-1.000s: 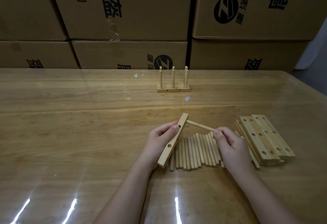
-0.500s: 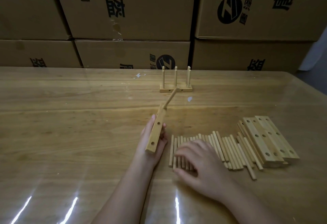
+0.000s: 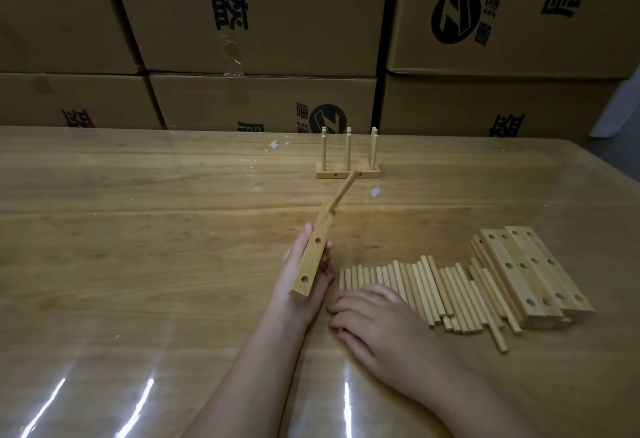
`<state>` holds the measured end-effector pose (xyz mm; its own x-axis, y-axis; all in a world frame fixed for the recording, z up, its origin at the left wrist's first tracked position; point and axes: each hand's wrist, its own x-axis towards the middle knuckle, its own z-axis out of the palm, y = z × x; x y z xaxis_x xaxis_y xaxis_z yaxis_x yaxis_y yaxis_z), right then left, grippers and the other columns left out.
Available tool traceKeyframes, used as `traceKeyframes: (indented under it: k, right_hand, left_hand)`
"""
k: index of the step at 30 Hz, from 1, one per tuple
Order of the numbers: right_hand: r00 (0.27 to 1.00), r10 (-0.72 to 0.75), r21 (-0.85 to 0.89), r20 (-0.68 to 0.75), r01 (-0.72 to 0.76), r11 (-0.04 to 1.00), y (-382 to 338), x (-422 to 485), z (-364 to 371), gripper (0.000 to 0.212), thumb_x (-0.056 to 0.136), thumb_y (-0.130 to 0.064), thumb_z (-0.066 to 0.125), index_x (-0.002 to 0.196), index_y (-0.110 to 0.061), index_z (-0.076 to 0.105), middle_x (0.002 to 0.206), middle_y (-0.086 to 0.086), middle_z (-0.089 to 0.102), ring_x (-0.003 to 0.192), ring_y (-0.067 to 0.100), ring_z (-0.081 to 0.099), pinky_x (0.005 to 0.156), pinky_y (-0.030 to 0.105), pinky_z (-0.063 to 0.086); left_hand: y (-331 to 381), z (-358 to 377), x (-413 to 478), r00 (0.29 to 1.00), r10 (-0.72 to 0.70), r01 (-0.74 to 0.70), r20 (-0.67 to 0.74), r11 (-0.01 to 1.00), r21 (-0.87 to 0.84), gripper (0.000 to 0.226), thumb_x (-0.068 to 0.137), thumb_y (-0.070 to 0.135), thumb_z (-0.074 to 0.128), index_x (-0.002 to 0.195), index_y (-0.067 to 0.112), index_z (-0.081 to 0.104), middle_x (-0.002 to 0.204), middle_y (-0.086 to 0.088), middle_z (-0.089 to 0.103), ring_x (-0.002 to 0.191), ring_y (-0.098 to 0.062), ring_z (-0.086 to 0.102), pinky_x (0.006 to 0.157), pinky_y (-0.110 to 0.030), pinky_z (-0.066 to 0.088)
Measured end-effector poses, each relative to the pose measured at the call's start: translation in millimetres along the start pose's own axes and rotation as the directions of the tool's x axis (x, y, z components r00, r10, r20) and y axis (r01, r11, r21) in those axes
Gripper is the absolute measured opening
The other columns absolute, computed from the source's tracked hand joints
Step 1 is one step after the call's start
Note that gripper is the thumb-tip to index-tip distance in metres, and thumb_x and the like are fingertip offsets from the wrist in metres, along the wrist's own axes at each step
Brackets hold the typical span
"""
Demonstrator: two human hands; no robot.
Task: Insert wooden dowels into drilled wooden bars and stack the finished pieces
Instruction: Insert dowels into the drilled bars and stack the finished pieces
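Note:
My left hand (image 3: 304,275) grips a drilled wooden bar (image 3: 313,254), held lengthwise and pointing away from me. One dowel (image 3: 344,192) sticks out of the bar's far hole; two nearer holes are bare. My right hand (image 3: 377,323) lies palm down on the left end of a row of loose dowels (image 3: 440,292), fingers spread over them; whether it pinches one is hidden. A stack of drilled bars (image 3: 533,275) lies at the right. A finished piece (image 3: 348,171) with three upright dowels stands farther back.
The glossy wooden table (image 3: 138,264) reaches a wall of stacked cardboard boxes (image 3: 263,12) at the back. Its right edge (image 3: 623,174) slants off near the finished piece. A small white scrap (image 3: 275,145) lies near the back.
One second ago my right hand was pushing a dowel into the bar's end hole. It has since let go and dropped onto the dowel row; my left hand turned the bar to point away.

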<state>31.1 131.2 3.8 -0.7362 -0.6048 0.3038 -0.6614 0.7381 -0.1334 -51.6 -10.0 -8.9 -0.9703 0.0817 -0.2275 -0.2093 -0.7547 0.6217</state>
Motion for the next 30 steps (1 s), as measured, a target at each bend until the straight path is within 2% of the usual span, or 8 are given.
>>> traceKeyframes:
  k: [6,12,17,20,22,24,27,30]
  right_hand:
    - [0.998,-0.034,0.020,-0.062,0.036,0.999,0.2,-1.7,3.2,0.012,0.079,-0.023,0.073,0.091,-0.025,0.071,0.103,-0.012,0.069,0.107,0.007,0.061,0.091,0.022,0.046]
    - [0.994,0.014,0.129,-0.105,0.000,0.992,4.1,-1.2,2.9,0.015,0.085,-0.018,0.056,0.095,-0.020,0.068,0.095,-0.008,0.068,0.089,0.008,0.063,0.074,0.025,0.054]
    - [0.994,0.101,-0.063,0.043,-0.098,0.993,0.9,-1.6,6.9,0.044,0.086,-0.055,0.041,0.123,-0.034,0.051,0.138,-0.009,0.045,0.130,0.013,0.037,0.109,0.036,0.024]
    - [0.974,0.151,0.014,0.166,-0.156,0.988,4.5,-0.6,7.9,0.057,0.086,-0.065,0.023,0.134,-0.037,0.039,0.151,-0.014,0.025,0.141,0.008,0.011,0.114,0.035,-0.003]
    - [0.981,0.114,0.048,0.154,-0.122,0.991,5.9,0.1,8.5,0.056,0.087,-0.063,0.022,0.132,-0.037,0.042,0.148,-0.019,0.029,0.140,0.004,0.013,0.112,0.031,-0.008]
    - [0.988,0.080,0.049,0.132,-0.087,0.995,5.1,1.5,6.0,0.051,0.087,-0.059,0.028,0.124,-0.035,0.053,0.139,-0.020,0.044,0.135,0.002,0.027,0.113,0.031,0.001]
    - [1.000,0.031,0.005,0.002,-0.031,1.000,5.0,1.1,2.9,0.036,0.088,-0.051,0.037,0.102,-0.036,0.066,0.112,-0.023,0.062,0.111,0.001,0.054,0.101,0.031,0.036]
    - [0.996,0.031,0.071,-0.084,-0.025,0.997,7.4,0.5,1.5,0.027,0.092,-0.045,0.041,0.097,-0.033,0.065,0.105,-0.022,0.063,0.097,-0.001,0.056,0.089,0.021,0.040]
  left_hand:
    - [0.2,0.1,1.1,1.000,-0.003,0.003,-0.002,1.000,-0.021,0.019,0.076,0.032,0.068,0.080,0.016,0.059,0.062,-0.002,0.059,0.052,-0.008,0.057,0.051,-0.019,0.047]
    - [0.3,-1.1,1.3,1.000,-0.003,0.004,0.022,0.999,-0.038,0.021,0.074,0.031,0.069,0.084,0.015,0.060,0.063,-0.003,0.059,0.054,-0.009,0.058,0.052,-0.020,0.049]
    - [0.1,-2.7,2.3,1.000,0.001,-0.001,0.016,1.000,0.004,0.020,0.075,0.034,0.068,0.082,0.017,0.060,0.063,-0.002,0.060,0.054,-0.009,0.057,0.053,-0.021,0.047]
    - [0.3,-2.7,2.3,1.000,0.000,0.000,0.013,1.000,0.011,0.020,0.076,0.034,0.067,0.082,0.016,0.060,0.063,-0.003,0.059,0.054,-0.010,0.056,0.053,-0.021,0.047]
    - [0.8,-1.8,1.3,1.000,-0.003,0.003,0.020,1.000,-0.008,0.019,0.076,0.033,0.068,0.081,0.016,0.060,0.063,-0.003,0.059,0.053,-0.010,0.056,0.052,-0.020,0.048]
    - [1.4,-1.0,0.5,1.000,-0.003,0.004,0.021,1.000,-0.019,0.018,0.075,0.031,0.068,0.080,0.016,0.060,0.062,-0.004,0.058,0.053,-0.009,0.056,0.051,-0.020,0.048]
    - [1.4,-0.6,0.3,1.000,0.000,0.000,0.018,1.000,-0.021,0.019,0.074,0.031,0.069,0.080,0.016,0.060,0.062,-0.004,0.058,0.053,-0.009,0.056,0.051,-0.020,0.047]
    - [1.4,-0.9,0.1,1.000,0.000,0.000,0.019,1.000,-0.016,0.020,0.072,0.032,0.070,0.079,0.016,0.060,0.064,-0.003,0.057,0.054,-0.009,0.056,0.051,-0.020,0.047]
